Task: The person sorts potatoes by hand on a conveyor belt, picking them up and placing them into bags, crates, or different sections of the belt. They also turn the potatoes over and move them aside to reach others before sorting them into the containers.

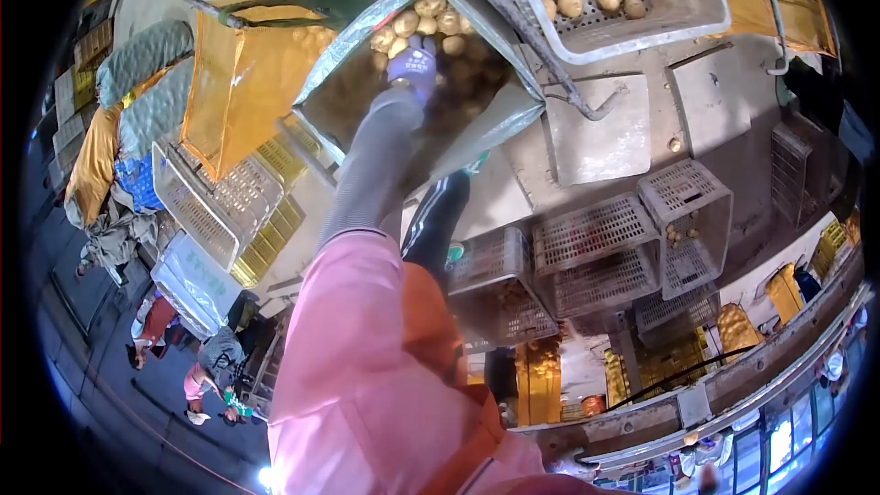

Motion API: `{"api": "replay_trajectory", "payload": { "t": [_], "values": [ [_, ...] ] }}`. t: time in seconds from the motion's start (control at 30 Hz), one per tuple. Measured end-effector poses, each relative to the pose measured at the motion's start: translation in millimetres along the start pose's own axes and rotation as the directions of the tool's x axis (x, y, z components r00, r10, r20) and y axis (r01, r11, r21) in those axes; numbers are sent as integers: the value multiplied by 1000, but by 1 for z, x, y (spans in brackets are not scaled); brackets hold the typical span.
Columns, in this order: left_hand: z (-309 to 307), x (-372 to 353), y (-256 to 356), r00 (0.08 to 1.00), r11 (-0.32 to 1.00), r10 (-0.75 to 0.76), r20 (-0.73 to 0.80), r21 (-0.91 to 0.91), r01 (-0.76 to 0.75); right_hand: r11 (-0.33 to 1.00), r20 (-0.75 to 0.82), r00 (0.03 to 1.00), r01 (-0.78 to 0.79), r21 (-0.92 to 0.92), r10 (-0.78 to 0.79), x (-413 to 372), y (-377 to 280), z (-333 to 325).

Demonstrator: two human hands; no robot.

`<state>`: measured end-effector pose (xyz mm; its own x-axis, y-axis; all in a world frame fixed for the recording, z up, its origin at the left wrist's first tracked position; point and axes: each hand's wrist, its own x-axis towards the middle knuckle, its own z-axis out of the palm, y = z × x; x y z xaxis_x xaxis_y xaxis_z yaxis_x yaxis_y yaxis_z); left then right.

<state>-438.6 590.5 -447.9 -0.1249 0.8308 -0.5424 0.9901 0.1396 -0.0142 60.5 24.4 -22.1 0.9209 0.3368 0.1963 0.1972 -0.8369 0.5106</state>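
My left hand (414,71), in a purple glove, reaches down into an open bag (500,142) with a pale greenish rim. Its fingers are apart and stretched over the potatoes (431,7) at the bag's far side; whether any lies under the palm is hidden. A grey oversleeve covers the forearm, below a pink sleeve. The lower inside of the bag is dim and blurred. Metal bars (527,27) stand along the bag's sides. My right hand is out of view.
A pale crate (632,41) of potatoes sits at upper right. Orange mesh bags (234,82) hang at left, near another crate (220,197). Several stacked crates (596,234) stand at right, beyond my leg (438,220). Other people (206,376) are at lower left.
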Motion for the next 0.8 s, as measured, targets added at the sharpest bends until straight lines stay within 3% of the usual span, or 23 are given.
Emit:
{"api": "replay_trajectory", "payload": {
  "t": [0.07, 0.13, 0.23, 0.3, 0.4, 0.57, 0.67, 0.73, 0.8],
  "values": [
    [-8, 0, 5, 996, 975, 53, 76, 213, -68, 1000, -2, 1000, 2, -1, -2, -1, 1, 2],
    [-5, -1, 7, 995, 967, 67, 69, 243, -82, 1000, -10, 1000, 6, -3, -6, 0, 3, 4],
    [-7, -5, 10, 999, 984, 25, 45, 177, -33, 1000, -23, 1000, 12, -3, -12, 2, 4, 7],
    [-5, -1, 1, 997, 999, -11, 72, -42, 14, 1000, -33, 999, 6, 3, -6, -1, 0, 13],
    [-12, 0, -1, 996, 999, 17, 91, -39, -14, 1000, -30, 999, 10, 3, -10, -4, -2, 16],
    [-13, 0, 18, 986, 997, -74, 150, 41, 69, 1000, -29, 999, 22, -4, -22, -4, -2, 16],
    [9, 3, 22, 986, 992, -128, 110, 10, 127, 1000, -37, 999, 13, 2, -13, -5, 2, 20],
    [28, 11, 12, 988, 983, -46, 145, -167, 70, 1000, -42, 999, 8, 6, -8, -6, 3, 22],
    [-4, 3, 21, 985, 983, -45, 169, -169, 74, 1000, -40, 999, 3, -3, -3, -7, 7, 19]
  ]
}}
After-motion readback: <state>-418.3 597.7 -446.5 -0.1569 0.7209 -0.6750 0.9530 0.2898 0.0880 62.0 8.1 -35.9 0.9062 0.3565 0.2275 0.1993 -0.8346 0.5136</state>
